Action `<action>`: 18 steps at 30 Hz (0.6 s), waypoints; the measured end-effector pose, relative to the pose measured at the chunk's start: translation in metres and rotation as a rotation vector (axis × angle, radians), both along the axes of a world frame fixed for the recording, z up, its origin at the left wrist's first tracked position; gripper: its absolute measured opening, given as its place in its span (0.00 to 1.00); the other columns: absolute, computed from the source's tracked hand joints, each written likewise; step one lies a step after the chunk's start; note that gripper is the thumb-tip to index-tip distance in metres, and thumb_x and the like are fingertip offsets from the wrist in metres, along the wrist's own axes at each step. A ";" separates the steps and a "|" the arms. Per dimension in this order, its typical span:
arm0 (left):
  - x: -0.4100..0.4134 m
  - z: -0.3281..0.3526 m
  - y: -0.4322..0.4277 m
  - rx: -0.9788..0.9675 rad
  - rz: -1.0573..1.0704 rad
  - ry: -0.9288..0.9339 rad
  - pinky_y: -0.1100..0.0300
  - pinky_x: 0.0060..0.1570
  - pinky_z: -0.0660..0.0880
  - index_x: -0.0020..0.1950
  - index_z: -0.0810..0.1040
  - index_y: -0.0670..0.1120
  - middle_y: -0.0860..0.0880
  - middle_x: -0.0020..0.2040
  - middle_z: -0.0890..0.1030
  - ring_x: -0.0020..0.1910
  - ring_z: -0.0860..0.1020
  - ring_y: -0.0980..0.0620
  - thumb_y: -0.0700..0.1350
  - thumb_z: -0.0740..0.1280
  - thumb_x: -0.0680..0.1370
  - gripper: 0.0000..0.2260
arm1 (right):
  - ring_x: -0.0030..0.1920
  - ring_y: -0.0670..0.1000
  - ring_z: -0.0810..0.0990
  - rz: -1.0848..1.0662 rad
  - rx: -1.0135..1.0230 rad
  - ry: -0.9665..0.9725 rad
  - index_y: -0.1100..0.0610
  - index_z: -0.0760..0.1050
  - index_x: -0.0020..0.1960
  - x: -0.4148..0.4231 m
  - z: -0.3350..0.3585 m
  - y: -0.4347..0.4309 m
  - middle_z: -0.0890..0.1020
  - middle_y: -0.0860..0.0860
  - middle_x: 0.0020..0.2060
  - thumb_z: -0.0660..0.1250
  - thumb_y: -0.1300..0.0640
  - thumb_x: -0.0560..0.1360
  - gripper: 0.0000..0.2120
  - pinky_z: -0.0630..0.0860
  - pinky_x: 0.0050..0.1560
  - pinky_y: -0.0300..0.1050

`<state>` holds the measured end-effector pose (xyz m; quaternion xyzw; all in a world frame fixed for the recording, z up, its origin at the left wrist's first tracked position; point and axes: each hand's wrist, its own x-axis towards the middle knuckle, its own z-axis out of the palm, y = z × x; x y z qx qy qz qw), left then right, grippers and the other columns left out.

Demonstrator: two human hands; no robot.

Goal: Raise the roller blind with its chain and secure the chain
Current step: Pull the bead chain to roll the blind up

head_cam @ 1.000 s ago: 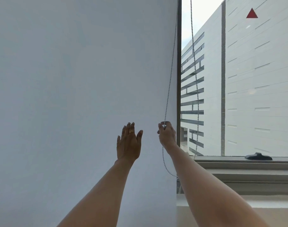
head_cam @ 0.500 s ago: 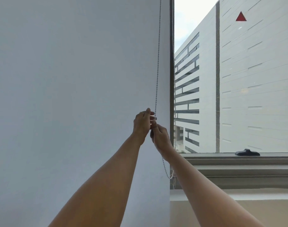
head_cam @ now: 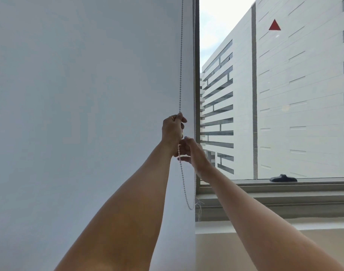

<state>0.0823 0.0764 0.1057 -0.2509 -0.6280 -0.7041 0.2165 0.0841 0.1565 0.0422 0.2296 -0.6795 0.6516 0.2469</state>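
Observation:
A pale grey roller blind point(head_cam: 79, 114) hangs fully down and fills the left half of the view. Its white bead chain point(head_cam: 180, 65) runs down along the blind's right edge and loops at the bottom near the sill. My left hand point(head_cam: 172, 131) is closed around the chain, the upper of the two hands. Just below it, my right hand point(head_cam: 192, 151) pinches the same strand, with the chain trailing down from its fingers.
A dark window frame post point(head_cam: 196, 75) stands right of the chain. Bare glass beyond shows a white building and a red triangle sticker point(head_cam: 274, 25). A dark window handle point(head_cam: 283, 178) lies on the grey sill point(head_cam: 284, 194).
My left hand, open against the blind a second ago, has come across and closed on the chain above my right hand. The view has shifted right.

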 end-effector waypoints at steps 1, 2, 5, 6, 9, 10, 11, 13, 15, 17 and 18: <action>0.000 -0.001 0.000 0.007 0.015 0.015 0.62 0.31 0.66 0.32 0.71 0.46 0.50 0.28 0.67 0.26 0.65 0.54 0.46 0.56 0.81 0.17 | 0.33 0.47 0.78 -0.015 -0.027 0.013 0.55 0.75 0.40 0.001 0.010 0.002 0.80 0.51 0.32 0.49 0.52 0.80 0.19 0.73 0.40 0.42; 0.001 -0.003 0.000 0.022 0.014 0.029 0.61 0.33 0.68 0.32 0.71 0.46 0.51 0.26 0.68 0.26 0.67 0.54 0.45 0.56 0.81 0.17 | 0.36 0.48 0.78 -0.040 -0.059 0.030 0.56 0.76 0.42 0.002 0.022 0.003 0.80 0.52 0.34 0.49 0.50 0.80 0.20 0.72 0.44 0.44; 0.006 -0.008 0.002 0.057 -0.007 0.082 0.60 0.29 0.63 0.33 0.70 0.44 0.52 0.24 0.68 0.24 0.65 0.55 0.45 0.55 0.81 0.16 | 0.38 0.50 0.79 -0.051 -0.192 0.082 0.57 0.75 0.44 0.007 0.065 0.003 0.80 0.53 0.35 0.51 0.47 0.80 0.19 0.74 0.47 0.45; 0.008 -0.010 0.004 0.063 -0.007 0.094 0.60 0.28 0.61 0.34 0.71 0.44 0.51 0.26 0.67 0.24 0.63 0.54 0.45 0.55 0.81 0.16 | 0.38 0.50 0.79 -0.026 -0.227 0.089 0.57 0.74 0.44 0.009 0.079 0.001 0.80 0.53 0.36 0.52 0.47 0.80 0.17 0.75 0.45 0.43; 0.015 -0.012 0.012 0.079 -0.018 0.109 0.59 0.29 0.58 0.31 0.68 0.46 0.50 0.27 0.66 0.25 0.61 0.53 0.45 0.55 0.81 0.17 | 0.37 0.50 0.79 0.014 -0.207 0.068 0.59 0.72 0.47 0.017 0.112 -0.009 0.80 0.53 0.38 0.55 0.51 0.80 0.13 0.75 0.39 0.41; 0.018 -0.013 0.014 0.091 -0.025 0.108 0.59 0.29 0.58 0.31 0.67 0.46 0.50 0.27 0.65 0.26 0.60 0.53 0.46 0.55 0.81 0.17 | 0.34 0.49 0.79 0.009 -0.199 0.060 0.60 0.72 0.50 0.020 0.120 -0.012 0.79 0.53 0.37 0.55 0.52 0.80 0.13 0.75 0.36 0.40; 0.019 -0.014 0.016 0.099 -0.029 0.110 0.59 0.29 0.58 0.31 0.66 0.47 0.50 0.26 0.64 0.26 0.60 0.53 0.45 0.55 0.80 0.17 | 0.31 0.48 0.77 -0.010 -0.203 0.060 0.60 0.73 0.53 0.023 0.125 -0.015 0.78 0.52 0.36 0.55 0.52 0.80 0.13 0.74 0.31 0.38; 0.022 -0.017 0.020 0.098 -0.028 0.124 0.58 0.30 0.57 0.29 0.65 0.47 0.51 0.26 0.64 0.26 0.59 0.53 0.42 0.55 0.79 0.17 | 0.23 0.44 0.69 -0.065 -0.244 0.089 0.58 0.75 0.53 0.027 0.131 -0.018 0.72 0.49 0.31 0.55 0.53 0.80 0.12 0.65 0.21 0.34; 0.025 -0.019 0.023 0.087 -0.017 0.138 0.57 0.30 0.56 0.28 0.64 0.47 0.52 0.25 0.64 0.25 0.59 0.53 0.38 0.54 0.78 0.17 | 0.20 0.43 0.62 -0.111 -0.295 0.133 0.54 0.77 0.45 0.030 0.132 -0.019 0.65 0.47 0.26 0.55 0.52 0.80 0.14 0.58 0.18 0.33; 0.028 -0.021 0.026 0.088 -0.022 0.142 0.57 0.29 0.56 0.28 0.62 0.47 0.52 0.24 0.63 0.25 0.58 0.54 0.37 0.54 0.77 0.17 | 0.19 0.43 0.59 -0.124 -0.329 0.168 0.53 0.76 0.38 0.031 0.130 -0.017 0.63 0.46 0.22 0.55 0.51 0.80 0.17 0.56 0.18 0.34; 0.029 -0.023 0.027 0.087 -0.028 0.146 0.58 0.28 0.56 0.28 0.62 0.47 0.52 0.24 0.63 0.24 0.58 0.54 0.37 0.54 0.77 0.17 | 0.19 0.44 0.59 -0.116 -0.339 0.175 0.52 0.76 0.37 0.032 0.128 -0.015 0.62 0.45 0.20 0.55 0.51 0.80 0.17 0.56 0.18 0.34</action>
